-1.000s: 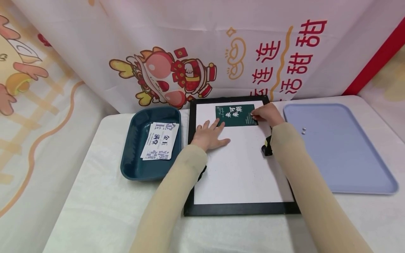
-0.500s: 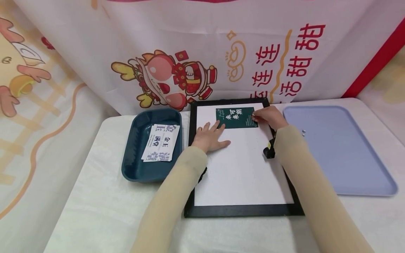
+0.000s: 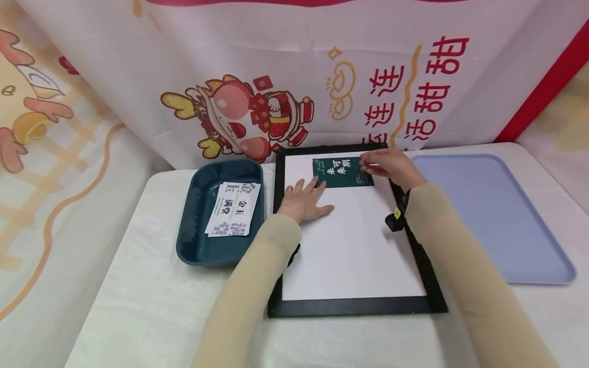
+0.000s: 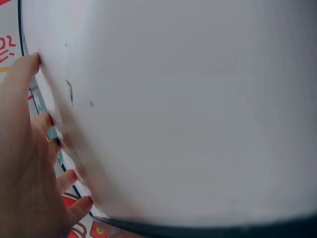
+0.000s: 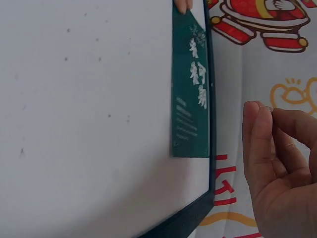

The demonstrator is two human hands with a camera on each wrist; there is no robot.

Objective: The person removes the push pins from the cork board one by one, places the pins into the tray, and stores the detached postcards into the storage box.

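A dark green card [image 3: 342,173] with white lettering lies near the top of a black-framed whiteboard [image 3: 354,255]. My left hand [image 3: 303,202] rests spread on the board, its fingertips touching the card's lower left corner. In the left wrist view, those fingers [image 4: 37,119] extend along the white surface. My right hand [image 3: 395,166] is raised over the card's right end. In the right wrist view, its thumb and fingertips pinch a tiny silvery ball [image 5: 269,108], mostly hidden and hard to make out, apart from the card.
To the left stands a dark teal tray [image 3: 193,240] holding a few white printed cards [image 3: 233,209]. A pale blue tray [image 3: 520,230] lies on the right, partly behind the right sleeve. A printed cloth [image 3: 285,51] hangs behind the board.
My right hand has lifted off the card's right edge and shifted slightly up. My left hand stays in place on the board. The silver balls on the blue tray are now hidden by the sleeve.
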